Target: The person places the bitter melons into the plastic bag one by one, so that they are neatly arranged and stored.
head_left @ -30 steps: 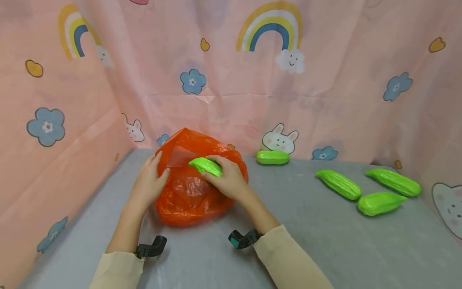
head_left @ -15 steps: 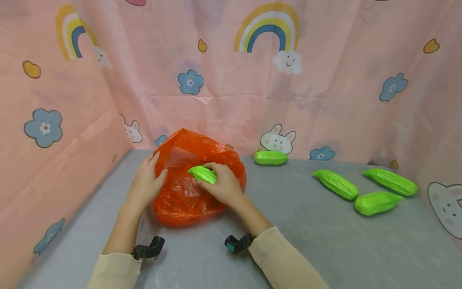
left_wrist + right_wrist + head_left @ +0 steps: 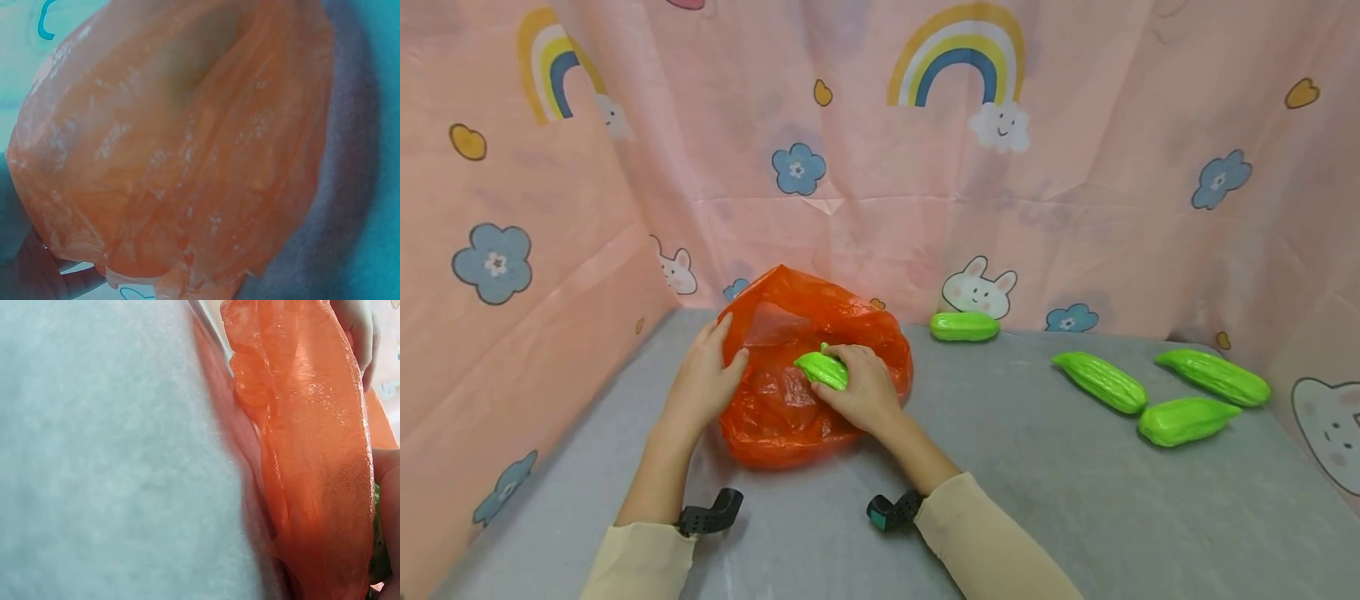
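Observation:
My right hand grips a bright green, ridged bitter melon, its pointed end facing left, over the mouth of an orange-red plastic bag. A small green tip shows just beyond the index finger. At the bag's left rim is my left hand, thumb and fingers spread apart and touching the plastic. The left wrist view is mostly filled by the bag, with a dark shape faint through the film. In the right wrist view the bag's side hides most of the melon.
One bitter melon lies against the back cloth, right of the bag. Three others are grouped on the grey tabletop to the right. Pink patterned cloth walls the back and sides.
My right hand has brought the bitter melon lower and slightly toward me, deeper over the bag's mouth. The left hand stays at the bag's rim, and the loose melons have not moved.

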A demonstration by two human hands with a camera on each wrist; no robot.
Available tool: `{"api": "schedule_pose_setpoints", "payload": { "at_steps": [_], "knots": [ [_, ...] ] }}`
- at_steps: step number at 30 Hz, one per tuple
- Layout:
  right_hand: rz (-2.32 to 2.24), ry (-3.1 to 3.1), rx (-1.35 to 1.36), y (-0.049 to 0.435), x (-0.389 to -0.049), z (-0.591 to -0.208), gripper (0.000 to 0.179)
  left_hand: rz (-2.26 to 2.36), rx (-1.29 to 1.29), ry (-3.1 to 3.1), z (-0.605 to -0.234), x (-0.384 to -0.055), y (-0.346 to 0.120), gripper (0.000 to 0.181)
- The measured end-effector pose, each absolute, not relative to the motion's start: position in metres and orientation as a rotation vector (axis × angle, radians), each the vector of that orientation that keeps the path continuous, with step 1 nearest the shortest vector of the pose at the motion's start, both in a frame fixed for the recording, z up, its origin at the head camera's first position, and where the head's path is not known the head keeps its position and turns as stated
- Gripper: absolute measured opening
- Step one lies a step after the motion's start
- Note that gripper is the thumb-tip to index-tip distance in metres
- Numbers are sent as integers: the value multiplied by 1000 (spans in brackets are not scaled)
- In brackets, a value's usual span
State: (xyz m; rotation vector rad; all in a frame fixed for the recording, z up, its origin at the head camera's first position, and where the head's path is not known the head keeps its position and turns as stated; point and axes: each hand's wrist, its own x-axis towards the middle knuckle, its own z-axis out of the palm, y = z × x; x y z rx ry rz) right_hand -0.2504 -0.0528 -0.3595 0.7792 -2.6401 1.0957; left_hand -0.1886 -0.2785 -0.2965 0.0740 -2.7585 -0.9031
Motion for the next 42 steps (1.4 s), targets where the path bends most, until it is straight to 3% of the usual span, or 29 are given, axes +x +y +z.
{"api": "schedule_pose_setpoints", "payload": {
  "at_steps": [42],
  "knots": [
    [879, -2600, 876, -47, -253, -372, 47, -897, 73, -2778, -300, -191, -276, 67]
  ]
}}
